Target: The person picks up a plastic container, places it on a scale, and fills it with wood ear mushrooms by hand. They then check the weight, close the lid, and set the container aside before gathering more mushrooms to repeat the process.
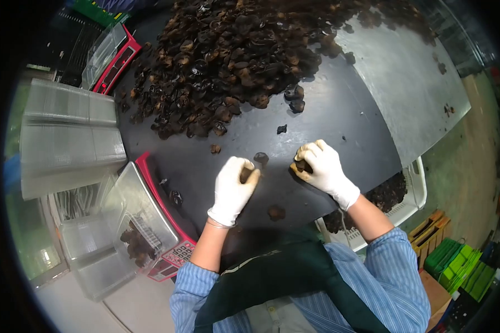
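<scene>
Dark worktop [350,111], with a heap [233,72] of dark, curled pieces towards its far edge. Both hands gloved in white, towards the near edge. Left hand [230,191]: grip closed on a brown piece [244,175], which sits between thumb and curled fingers. Right hand [325,172]: grip clamped on a dark piece [302,165], tucked under bent fingers against the thumb, partly hidden. One loose scrap [261,159] lies just beyond the left fingertips; a brown scrap [276,212] lies nearer the near edge. Red-trimmed scale [175,255] beside the left edge; white basket [423,183] by the near right corner.
</scene>
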The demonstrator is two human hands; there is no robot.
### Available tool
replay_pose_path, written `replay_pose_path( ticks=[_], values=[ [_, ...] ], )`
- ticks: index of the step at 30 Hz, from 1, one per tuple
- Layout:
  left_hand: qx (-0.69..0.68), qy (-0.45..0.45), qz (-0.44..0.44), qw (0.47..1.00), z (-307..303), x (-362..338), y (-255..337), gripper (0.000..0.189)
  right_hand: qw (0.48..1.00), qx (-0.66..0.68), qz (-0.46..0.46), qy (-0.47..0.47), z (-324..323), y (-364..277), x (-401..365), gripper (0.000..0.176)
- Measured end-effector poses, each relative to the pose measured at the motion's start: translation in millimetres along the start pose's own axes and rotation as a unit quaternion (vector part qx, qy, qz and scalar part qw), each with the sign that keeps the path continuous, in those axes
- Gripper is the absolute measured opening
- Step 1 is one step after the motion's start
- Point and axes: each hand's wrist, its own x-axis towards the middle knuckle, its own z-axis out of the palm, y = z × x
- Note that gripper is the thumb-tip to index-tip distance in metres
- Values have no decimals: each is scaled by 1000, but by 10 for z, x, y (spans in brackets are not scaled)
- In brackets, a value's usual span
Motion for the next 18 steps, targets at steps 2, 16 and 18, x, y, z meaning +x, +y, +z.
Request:
replay_pose_path(
  ticks=[2, 16, 18],
  values=[
    [45, 18, 17, 999, -40, 117, 39, 17, 991, 87, 91, 40, 10, 56, 97, 21],
    [-77, -82, -66, 991, -102, 152, -109, 34, 975, 46, 205, 70, 31, 336, 745, 20],
    [-159, -59, -127, 977, -186, 81, -97, 33, 961, 135, 227, 81, -7, 318, 651, 27]
  ],
)
